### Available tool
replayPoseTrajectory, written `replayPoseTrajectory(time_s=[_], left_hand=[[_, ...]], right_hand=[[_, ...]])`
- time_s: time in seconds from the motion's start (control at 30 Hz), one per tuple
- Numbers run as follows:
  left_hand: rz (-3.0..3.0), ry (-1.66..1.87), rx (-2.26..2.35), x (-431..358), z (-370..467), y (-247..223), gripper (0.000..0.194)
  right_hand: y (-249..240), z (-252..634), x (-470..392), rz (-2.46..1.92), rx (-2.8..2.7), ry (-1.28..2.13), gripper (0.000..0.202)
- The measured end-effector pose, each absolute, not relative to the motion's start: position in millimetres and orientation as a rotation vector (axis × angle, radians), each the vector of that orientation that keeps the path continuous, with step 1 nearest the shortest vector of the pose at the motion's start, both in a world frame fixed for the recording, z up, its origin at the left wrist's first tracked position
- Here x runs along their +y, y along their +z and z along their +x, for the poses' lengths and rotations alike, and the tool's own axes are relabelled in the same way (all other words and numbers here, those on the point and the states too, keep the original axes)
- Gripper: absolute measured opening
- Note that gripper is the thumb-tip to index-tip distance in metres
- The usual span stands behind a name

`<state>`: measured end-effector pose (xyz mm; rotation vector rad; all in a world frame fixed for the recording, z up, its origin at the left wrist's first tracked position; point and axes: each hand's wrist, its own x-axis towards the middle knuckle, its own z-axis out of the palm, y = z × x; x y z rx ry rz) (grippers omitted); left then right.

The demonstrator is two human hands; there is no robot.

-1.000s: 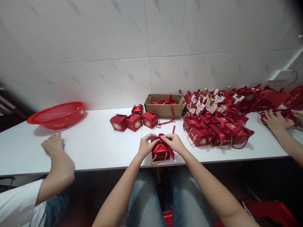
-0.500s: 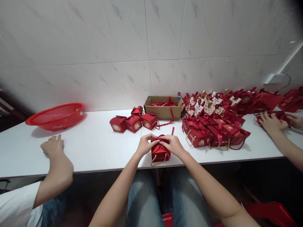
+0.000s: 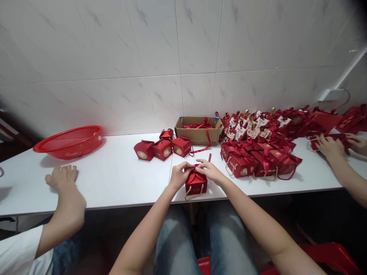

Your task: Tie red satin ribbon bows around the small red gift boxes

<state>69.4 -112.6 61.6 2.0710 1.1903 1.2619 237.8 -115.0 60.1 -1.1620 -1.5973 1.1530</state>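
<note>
A small red gift box (image 3: 196, 188) with a beige cord handle stands near the table's front edge, directly before me. At its top, my left hand (image 3: 179, 176) pinches the red ribbon (image 3: 195, 167) between thumb and forefinger. From the other side, my right hand (image 3: 211, 171) has its fingertips closed on the same ribbon, with some fingers raised. Both hands partly cover the ribbon, so its exact form is hidden. Just behind, a cardboard box (image 3: 197, 135) contains loose red ribbons, one trailing over its edge. Several red boxes without bows (image 3: 163, 149) sit to its left.
Finished-looking red boxes with bows (image 3: 258, 162) are grouped to the right, before a heap of tagged red boxes (image 3: 252, 126). A red plastic basket (image 3: 71, 144) stands far left. One person's hand (image 3: 62, 178) rests on the table at left; another person's hands (image 3: 332, 147) work at right.
My right hand's fingers have lifted and spread slightly at the bow, while my left keeps its pinch. The ribbon ends over the box's front right have shifted out of sight. The view has moved slightly.
</note>
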Motion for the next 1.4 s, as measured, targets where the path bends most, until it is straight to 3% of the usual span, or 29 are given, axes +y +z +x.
replayPoseTrajectory(time_s=[0.07,0.17,0.3,0.47,0.9,1.2,1.4], left_hand=[[2.006,1.289,1.179,-108.6,72.7,56.7,0.008],[1.957,1.321,1.155,-105.2,74.3,55.8,0.007],[2.054,1.404,1.244,-114.9,68.2,66.5,0.019],[2.192,1.106,1.157,-127.0,64.3,75.6,0.016],[2.114,1.150,1.203,-119.3,73.6,73.4,0.009],[2.093,1.150,1.205,-114.0,70.7,66.7,0.009],[2.098,1.080,1.177,-111.9,67.7,68.9,0.011]], right_hand=[[57.4,237.6,-113.7,-1.048,-1.534,1.314,0.039],[53.0,235.1,-115.0,-1.065,-1.477,1.275,0.045],[49.4,232.4,-116.2,-1.110,-1.406,1.218,0.044],[50.3,232.6,-116.6,-1.164,-1.431,1.123,0.041],[54.4,242.2,-128.9,-1.281,-1.431,1.131,0.052],[46.2,252.4,-130.0,-1.121,-1.706,0.671,0.023],[62.0,260.7,-145.7,-1.191,-1.866,0.417,0.031]])
